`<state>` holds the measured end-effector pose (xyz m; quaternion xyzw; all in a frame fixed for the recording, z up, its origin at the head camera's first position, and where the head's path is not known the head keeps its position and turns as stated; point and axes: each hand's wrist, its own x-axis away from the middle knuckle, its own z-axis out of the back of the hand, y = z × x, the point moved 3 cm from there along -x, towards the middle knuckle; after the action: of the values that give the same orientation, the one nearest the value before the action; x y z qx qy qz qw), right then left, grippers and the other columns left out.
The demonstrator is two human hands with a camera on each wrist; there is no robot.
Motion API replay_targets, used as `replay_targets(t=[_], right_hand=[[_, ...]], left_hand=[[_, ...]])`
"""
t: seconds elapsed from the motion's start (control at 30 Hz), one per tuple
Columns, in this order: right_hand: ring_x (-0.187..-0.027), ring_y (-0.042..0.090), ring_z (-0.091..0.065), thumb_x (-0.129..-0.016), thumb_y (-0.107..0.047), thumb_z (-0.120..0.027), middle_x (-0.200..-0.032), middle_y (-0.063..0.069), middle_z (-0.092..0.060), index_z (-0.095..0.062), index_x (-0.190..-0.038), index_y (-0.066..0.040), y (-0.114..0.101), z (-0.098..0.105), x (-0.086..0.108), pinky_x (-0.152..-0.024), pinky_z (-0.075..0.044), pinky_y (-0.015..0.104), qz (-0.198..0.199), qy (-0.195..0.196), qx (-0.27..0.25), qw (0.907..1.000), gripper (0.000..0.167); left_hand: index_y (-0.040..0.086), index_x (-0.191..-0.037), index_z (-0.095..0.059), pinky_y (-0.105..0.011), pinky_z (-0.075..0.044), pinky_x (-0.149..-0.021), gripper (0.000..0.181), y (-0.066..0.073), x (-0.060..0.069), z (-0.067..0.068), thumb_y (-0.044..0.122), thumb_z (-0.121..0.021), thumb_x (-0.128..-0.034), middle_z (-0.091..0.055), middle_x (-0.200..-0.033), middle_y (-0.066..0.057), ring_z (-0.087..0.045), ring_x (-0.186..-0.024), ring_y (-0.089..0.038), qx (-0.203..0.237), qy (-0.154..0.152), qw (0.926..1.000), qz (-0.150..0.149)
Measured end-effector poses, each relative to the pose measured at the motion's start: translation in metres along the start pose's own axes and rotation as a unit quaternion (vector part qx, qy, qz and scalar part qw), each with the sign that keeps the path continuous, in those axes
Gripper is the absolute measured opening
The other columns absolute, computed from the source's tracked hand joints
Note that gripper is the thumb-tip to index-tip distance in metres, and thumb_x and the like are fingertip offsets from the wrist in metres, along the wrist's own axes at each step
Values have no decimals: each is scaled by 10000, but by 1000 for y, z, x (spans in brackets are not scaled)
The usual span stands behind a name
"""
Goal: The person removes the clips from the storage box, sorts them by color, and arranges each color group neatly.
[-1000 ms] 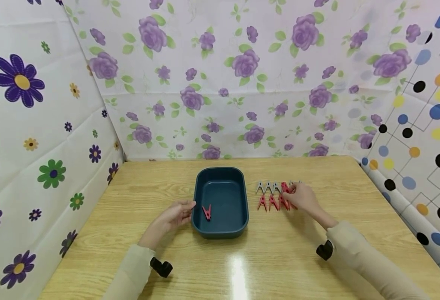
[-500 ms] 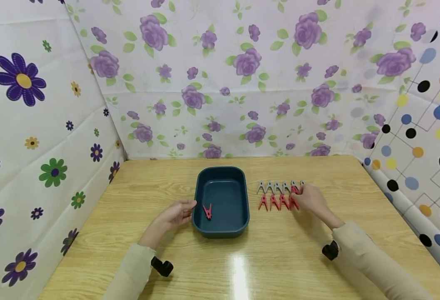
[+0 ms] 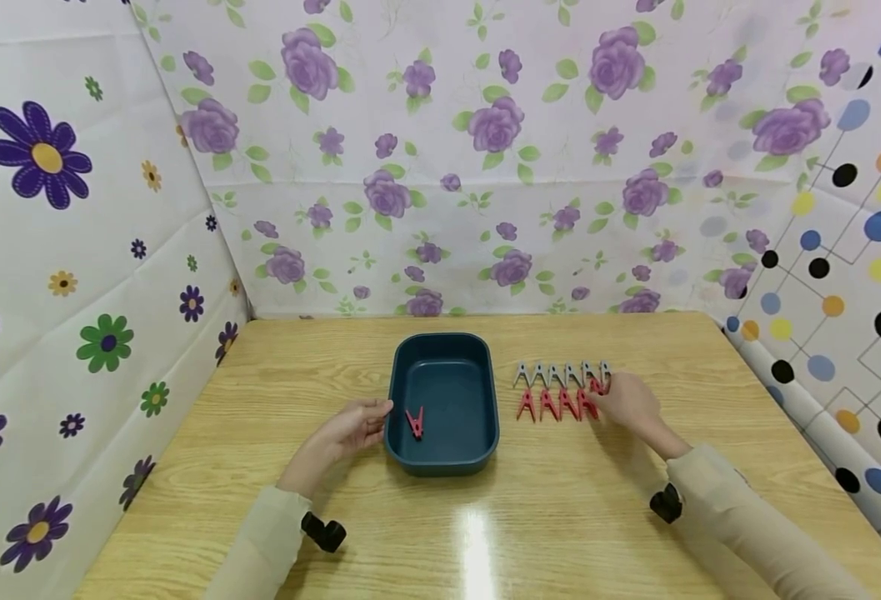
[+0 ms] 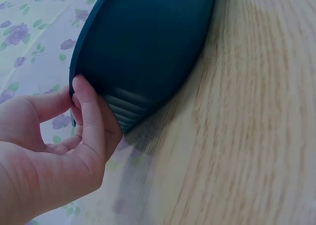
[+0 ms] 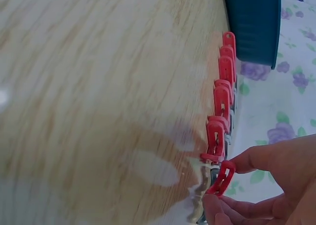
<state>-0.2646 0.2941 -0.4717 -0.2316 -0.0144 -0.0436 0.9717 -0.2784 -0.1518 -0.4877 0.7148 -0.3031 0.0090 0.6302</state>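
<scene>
A dark teal plastic bin point(image 3: 455, 400) stands mid-table with one red clothespin point(image 3: 414, 423) lying in it. My left hand point(image 3: 350, 429) pinches the bin's left rim between thumb and fingers, closely seen in the left wrist view. To the right of the bin runs a row of grey clothespins point(image 3: 555, 375), and in front of it a row of red clothespins point(image 3: 548, 406). At that front row's right end, my right hand point(image 3: 631, 407) pinches another red clothespin point(image 5: 223, 178) between thumb and fingers. In the head view the hand covers part of that clothespin.
The wooden table point(image 3: 297, 358) ends at a flowered cloth backdrop point(image 3: 440, 208). Patterned cloths hang at both sides. A black wrist camera point(image 3: 323, 533) sits on the left forearm, another wrist camera point(image 3: 666, 503) on the right.
My right hand has moved right along the clothespin rows with the red clothespin, uncovering grey and red ones behind it. The clothespin now sits lower, by the front row's end. Left hand and bin stay still.
</scene>
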Motion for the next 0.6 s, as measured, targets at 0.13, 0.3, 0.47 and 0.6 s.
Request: replay_targets(t=[0.13,0.3,0.47,0.6], right_hand=[[-397,67,-213,-904,-311,-649,-433,-88,-247,-346,-473,-191,1,0,0,-381,-179,208,-45,-48,109,9999,540],[-400,66,-199,-917,-311,-616,-430,-90,-242,-352,-464,-189,0,3,1,-383,-170,205,3,8,181,9998,538],[-392,70,-194,-935,-269,-562,-416,-91,-247,-365,-460,-188,-1,4,2,-381,-162,208,151,135,104,9997,520],[-387,75,-199,-938,-237,-554,-418,-83,-258,-362,-475,-185,-2,3,0,-373,-166,213,284,338,-15,9990,504]], left_hand=[[-57,-1264,-496,-185,-524,-705,395,0,0,0,203,-581,-979,-653,-885,31,-616,-780,-59,-33,24,10000,4],[-71,-1301,-461,-183,-524,-710,436,0,0,1,204,-576,-982,-656,-897,27,-618,-789,-60,-63,40,10000,-1],[-79,-1312,-451,-182,-523,-700,446,0,0,1,206,-565,-988,-657,-893,28,-616,-781,-58,-71,13,10000,-6],[-72,-1306,-457,-187,-521,-709,434,0,1,-1,206,-562,-990,-651,-900,24,-614,-789,-63,-64,37,10000,-4]])
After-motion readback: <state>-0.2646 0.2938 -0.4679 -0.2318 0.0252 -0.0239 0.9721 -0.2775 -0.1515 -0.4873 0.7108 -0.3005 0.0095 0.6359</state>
